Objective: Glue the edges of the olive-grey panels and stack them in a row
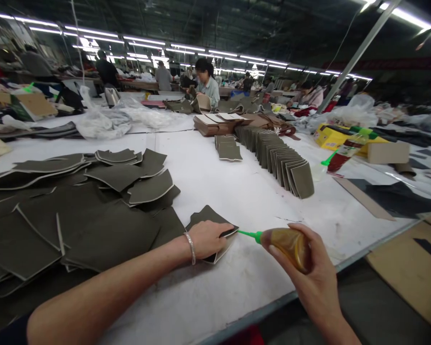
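Glue bottle meets a dark cut piece on the white bench [237, 191].
Left hand [208, 238] presses flat on the dark piece [210, 216]; right hand [309, 268], at its 3 o'clock, has its grip wrapped tight around the glue bottle [289, 244], green tip touching the piece's edge.

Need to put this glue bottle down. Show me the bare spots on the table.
Bare white table lies between the spread dark pieces on the left and the fanned row of folded pieces on the right. The near edge below the left hand is also free. The left side is crowded; the right hand holds the glue bottle.
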`<state>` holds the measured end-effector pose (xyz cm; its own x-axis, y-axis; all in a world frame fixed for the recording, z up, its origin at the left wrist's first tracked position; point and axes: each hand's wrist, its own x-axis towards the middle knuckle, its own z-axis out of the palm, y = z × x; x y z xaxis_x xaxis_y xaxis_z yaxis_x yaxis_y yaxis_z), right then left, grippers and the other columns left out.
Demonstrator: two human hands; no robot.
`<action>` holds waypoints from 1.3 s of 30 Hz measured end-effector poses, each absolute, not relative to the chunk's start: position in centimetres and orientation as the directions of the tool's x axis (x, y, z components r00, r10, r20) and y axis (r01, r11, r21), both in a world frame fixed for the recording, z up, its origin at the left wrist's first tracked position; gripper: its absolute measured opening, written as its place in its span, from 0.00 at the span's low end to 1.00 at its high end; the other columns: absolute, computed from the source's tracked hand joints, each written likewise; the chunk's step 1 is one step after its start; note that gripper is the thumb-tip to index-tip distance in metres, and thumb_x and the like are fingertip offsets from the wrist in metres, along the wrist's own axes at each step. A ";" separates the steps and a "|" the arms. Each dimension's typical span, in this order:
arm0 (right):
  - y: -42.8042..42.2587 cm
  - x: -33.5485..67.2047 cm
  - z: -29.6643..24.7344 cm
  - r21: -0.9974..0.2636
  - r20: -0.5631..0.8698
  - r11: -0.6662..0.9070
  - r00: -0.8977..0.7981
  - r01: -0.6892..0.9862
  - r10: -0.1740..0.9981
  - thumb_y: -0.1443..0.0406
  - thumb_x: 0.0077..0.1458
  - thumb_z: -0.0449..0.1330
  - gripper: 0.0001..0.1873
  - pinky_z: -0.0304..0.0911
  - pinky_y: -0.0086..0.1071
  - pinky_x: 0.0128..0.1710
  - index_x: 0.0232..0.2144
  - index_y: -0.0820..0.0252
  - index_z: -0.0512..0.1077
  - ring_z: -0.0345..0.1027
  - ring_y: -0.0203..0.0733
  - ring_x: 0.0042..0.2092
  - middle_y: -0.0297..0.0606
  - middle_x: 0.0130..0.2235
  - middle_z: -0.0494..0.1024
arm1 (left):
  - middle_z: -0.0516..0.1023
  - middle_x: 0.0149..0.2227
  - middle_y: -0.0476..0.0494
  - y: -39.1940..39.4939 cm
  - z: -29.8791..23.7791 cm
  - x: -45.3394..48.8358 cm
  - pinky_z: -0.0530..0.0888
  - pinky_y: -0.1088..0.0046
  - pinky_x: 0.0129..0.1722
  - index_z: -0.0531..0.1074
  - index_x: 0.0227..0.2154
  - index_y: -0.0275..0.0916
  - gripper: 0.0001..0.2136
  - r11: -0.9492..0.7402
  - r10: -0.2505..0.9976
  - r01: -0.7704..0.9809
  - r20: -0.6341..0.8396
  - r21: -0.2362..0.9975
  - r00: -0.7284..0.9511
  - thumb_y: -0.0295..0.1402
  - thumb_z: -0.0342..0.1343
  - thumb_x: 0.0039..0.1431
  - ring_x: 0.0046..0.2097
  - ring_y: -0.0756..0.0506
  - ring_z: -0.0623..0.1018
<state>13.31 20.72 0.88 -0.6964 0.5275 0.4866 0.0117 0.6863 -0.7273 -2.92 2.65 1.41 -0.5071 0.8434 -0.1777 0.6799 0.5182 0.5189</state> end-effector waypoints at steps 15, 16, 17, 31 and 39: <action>21.0 13.6 0.8 -0.756 0.436 0.654 -0.727 0.024 0.531 0.52 0.51 0.66 0.26 0.59 0.41 0.49 0.50 0.48 0.65 0.64 0.49 0.49 0.36 0.49 0.69 | 0.79 0.47 0.42 2.6 1.2 -2.4 0.76 0.57 0.43 0.65 0.58 0.48 0.26 0.518 0.845 0.712 -0.158 0.474 -0.510 0.32 0.46 0.55 0.45 0.34 0.78; 21.0 13.7 0.7 -0.767 0.416 0.641 -0.736 0.031 0.534 0.52 0.51 0.66 0.26 0.59 0.40 0.47 0.50 0.48 0.65 0.64 0.48 0.48 0.35 0.48 0.69 | 0.78 0.47 0.42 2.6 1.1 -2.4 0.76 0.58 0.44 0.65 0.58 0.49 0.25 0.520 0.845 0.714 -0.159 0.470 -0.511 0.32 0.46 0.56 0.46 0.35 0.78; 21.1 13.7 0.6 -0.781 0.393 0.624 -0.746 0.038 0.537 0.51 0.51 0.66 0.26 0.60 0.39 0.45 0.50 0.48 0.66 0.65 0.47 0.46 0.34 0.47 0.70 | 0.78 0.48 0.43 2.6 1.1 -2.3 0.76 0.58 0.45 0.65 0.58 0.49 0.25 0.520 0.845 0.715 -0.158 0.467 -0.511 0.33 0.46 0.56 0.46 0.35 0.78; 21.9 14.7 -0.7 -0.929 0.186 0.367 -0.801 0.045 0.568 0.52 0.49 0.67 0.28 0.63 0.31 0.39 0.50 0.50 0.66 0.66 0.42 0.40 0.34 0.41 0.71 | 0.77 0.49 0.42 2.5 1.6 -1.7 0.75 0.56 0.45 0.63 0.58 0.46 0.25 0.526 0.840 0.722 -0.141 0.450 -0.524 0.32 0.46 0.56 0.46 0.34 0.78; 21.6 15.3 -1.4 -0.931 0.150 0.359 -0.831 0.064 0.535 0.52 0.49 0.67 0.28 0.63 0.30 0.38 0.50 0.51 0.66 0.67 0.42 0.39 0.35 0.40 0.71 | 0.76 0.50 0.42 2.5 1.7 -1.6 0.75 0.57 0.46 0.62 0.59 0.44 0.25 0.543 0.832 0.719 -0.160 0.434 -0.532 0.32 0.46 0.57 0.46 0.35 0.78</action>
